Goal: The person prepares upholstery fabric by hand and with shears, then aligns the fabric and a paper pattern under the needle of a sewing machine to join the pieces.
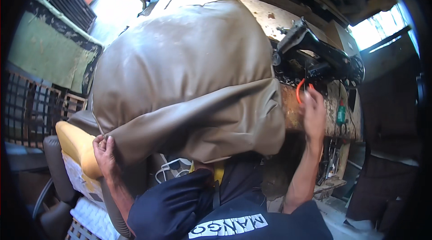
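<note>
A large sheet of brown leatherette, sewn with a seam and with its near part folded over, covers the middle of the view. My left hand pinches its left edge near a corner, thumb and fingers closed on the material. On the right, my right hand is at an orange-handled tool, which looks like scissors, beside the sewing machine. Motion smears these fingers, so whether they grip the handles is unclear. The tool's blades cannot be made out.
A black sewing machine stands on the worn wooden table, right of the leatherette. A small green bottle is at the table's right. Yellow foam sits by my left forearm. A green padded panel stands far left.
</note>
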Motion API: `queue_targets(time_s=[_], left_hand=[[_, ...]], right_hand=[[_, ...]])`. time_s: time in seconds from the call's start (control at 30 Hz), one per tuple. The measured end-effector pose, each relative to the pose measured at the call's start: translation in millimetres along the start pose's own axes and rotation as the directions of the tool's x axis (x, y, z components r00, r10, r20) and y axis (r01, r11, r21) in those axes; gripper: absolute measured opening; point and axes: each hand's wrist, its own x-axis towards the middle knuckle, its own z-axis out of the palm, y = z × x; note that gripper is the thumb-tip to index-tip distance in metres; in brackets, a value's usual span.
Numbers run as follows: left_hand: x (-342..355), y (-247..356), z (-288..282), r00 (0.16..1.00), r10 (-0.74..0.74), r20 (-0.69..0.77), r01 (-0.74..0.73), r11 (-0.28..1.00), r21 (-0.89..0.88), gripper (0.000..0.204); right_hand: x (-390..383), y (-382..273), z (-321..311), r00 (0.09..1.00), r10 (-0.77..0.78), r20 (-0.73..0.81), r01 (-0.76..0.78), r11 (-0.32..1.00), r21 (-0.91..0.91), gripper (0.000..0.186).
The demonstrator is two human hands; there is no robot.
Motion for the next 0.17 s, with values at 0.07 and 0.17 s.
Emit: queue_targets(time_s=[0.07, 0.17], left_hand=[[15, -10, -10, 0.999, 0.031, 0.024, -0.032, 0.998, 0.056, 0.035], [30, -23, -27, 0.997, 0.072, 0.011, -0.073, 0.982, 0.172, 0.033]], right_hand=[[12, 1, 26, 0.978, 0.054, 0.199, -0.019, 0.985, -0.173, 0.079], [-5, 8, 57, 0.859, 0.097, 0.503, -0.138, 0.989, 0.045, 0.097]])
